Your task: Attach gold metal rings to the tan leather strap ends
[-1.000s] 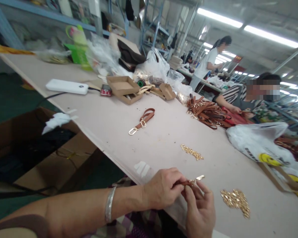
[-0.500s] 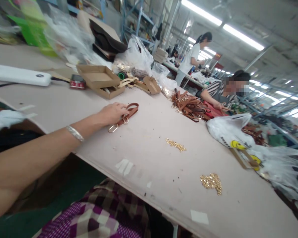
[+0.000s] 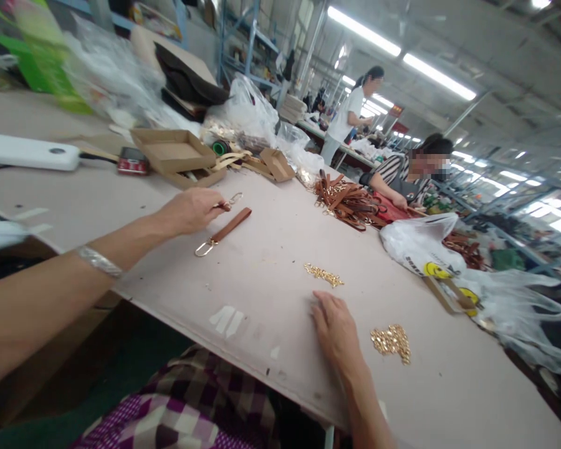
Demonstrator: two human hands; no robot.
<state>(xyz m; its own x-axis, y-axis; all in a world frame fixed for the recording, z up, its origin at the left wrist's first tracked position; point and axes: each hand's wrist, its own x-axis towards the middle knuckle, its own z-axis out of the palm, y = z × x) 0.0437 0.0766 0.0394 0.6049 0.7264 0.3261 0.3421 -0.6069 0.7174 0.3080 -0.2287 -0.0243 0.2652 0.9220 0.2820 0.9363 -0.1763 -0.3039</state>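
My left hand (image 3: 194, 211) is closed in a pinch above the table. From its fingertips sticks out a gold metal clasp (image 3: 235, 199), and a bit of brown shows at the fingers; the rest is hidden in the hand. Just below it, a brown leather strap (image 3: 232, 226) lies flat, a gold oval clasp (image 3: 204, 248) at its near end. Farther right, my right hand (image 3: 337, 327) is held low over the tabletop with fingers stretched out and nothing in them. Its fingertips are close to a small heap of gold chain (image 3: 324, 274). A second gold chain heap (image 3: 391, 342) lies to its right.
Cardboard boxes (image 3: 172, 149), a red-and-black device (image 3: 133, 161) and plastic bags (image 3: 250, 103) line the back of the table (image 3: 262, 274). A pile of brown straps (image 3: 346, 202) lies beyond the chains. A co-worker in stripes (image 3: 393, 174) sits across; white bags (image 3: 416, 240) lie at right.
My left hand has moved a little left, leaving one brown strap on the table and holding a piece with a gold clasp. My right hand has come into view beside the chains.
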